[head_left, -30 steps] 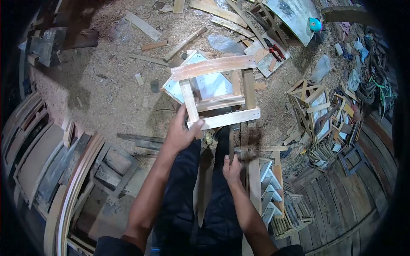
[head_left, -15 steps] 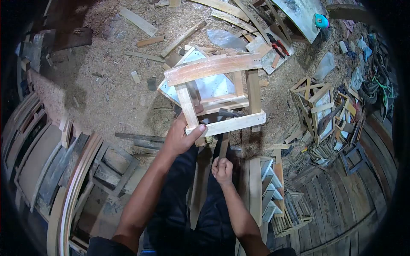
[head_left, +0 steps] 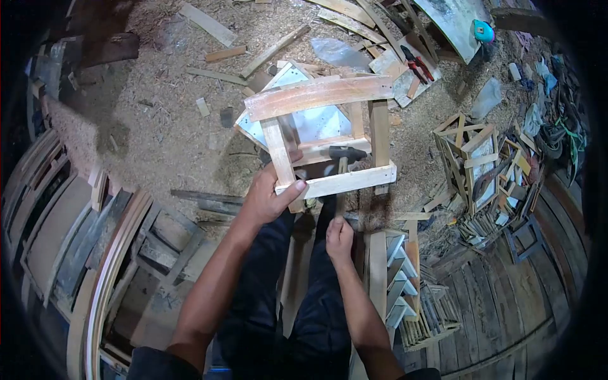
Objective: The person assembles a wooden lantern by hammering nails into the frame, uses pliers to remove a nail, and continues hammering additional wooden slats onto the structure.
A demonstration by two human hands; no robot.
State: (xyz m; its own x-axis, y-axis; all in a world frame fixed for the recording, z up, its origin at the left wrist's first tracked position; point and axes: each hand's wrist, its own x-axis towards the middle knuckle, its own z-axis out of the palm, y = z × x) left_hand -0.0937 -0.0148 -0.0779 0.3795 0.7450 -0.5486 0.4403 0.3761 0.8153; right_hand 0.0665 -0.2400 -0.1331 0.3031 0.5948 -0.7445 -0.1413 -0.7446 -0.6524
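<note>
My left hand (head_left: pixel 273 195) grips the near left corner of a small wooden frame (head_left: pixel 335 183), thumb on top of its front slat. A curved reddish board (head_left: pixel 316 100) spans the frame's far side. In my right hand (head_left: pixel 340 239) is a hammer (head_left: pixel 346 153), its handle closed in the fist. The dark hammer head shows inside the frame's opening, and the front slat hides part of the handle. Beyond the frame, partly covered by it, lies a white panel with wooden edges (head_left: pixel 322 120).
Sawdust and loose wood strips (head_left: pixel 275 50) cover the ground ahead. Red-handled pliers (head_left: pixel 416 64) lie on a board at the upper right, near a teal tape measure (head_left: pixel 483 30). Wooden frames (head_left: pixel 472 158) stand to the right. Stacked boards (head_left: pixel 120 266) are at the left.
My right hand has shifted slightly right and up with the hammer, whose head now shows more clearly inside the opening. My left hand keeps its grip on the frame.
</note>
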